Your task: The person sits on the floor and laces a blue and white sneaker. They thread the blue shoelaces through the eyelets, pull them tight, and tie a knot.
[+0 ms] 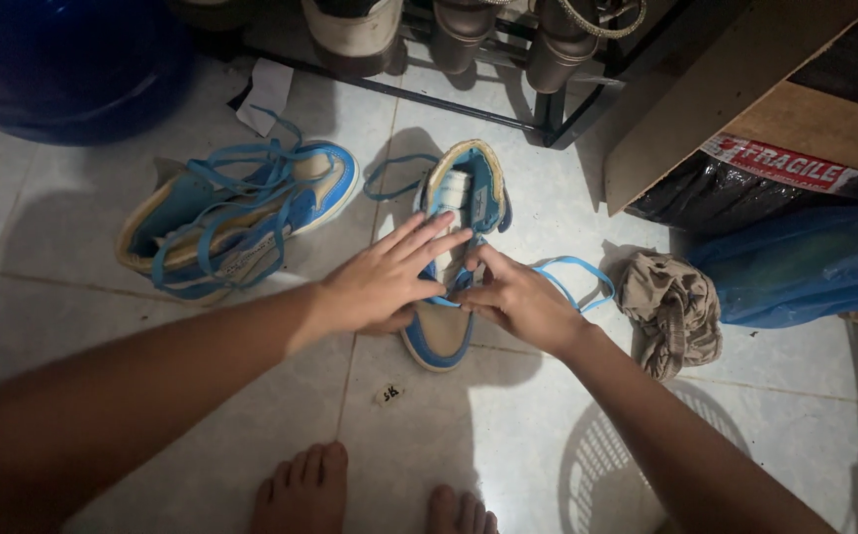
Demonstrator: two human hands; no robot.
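A blue and tan high-top sneaker (465, 193) stands upright on the tiled floor, toe toward me. My left hand (386, 276) lies flat across its middle with the fingers spread over the tongue. Beside it, my right hand (518, 297) pinches the blue lace (575, 269) at the eyelets; one end loops off to the right. The matching sneaker (236, 218) lies on its side at the left, its blue laces loose and tangled.
A black shoe rack (508, 84) with boots runs along the back. At the right are a cardboard box (745, 89), a blue plastic bag (805, 262) and a crumpled tan cloth (674, 307). A dark blue tub (63, 59) sits at the top left. My bare feet (310, 489) are below.
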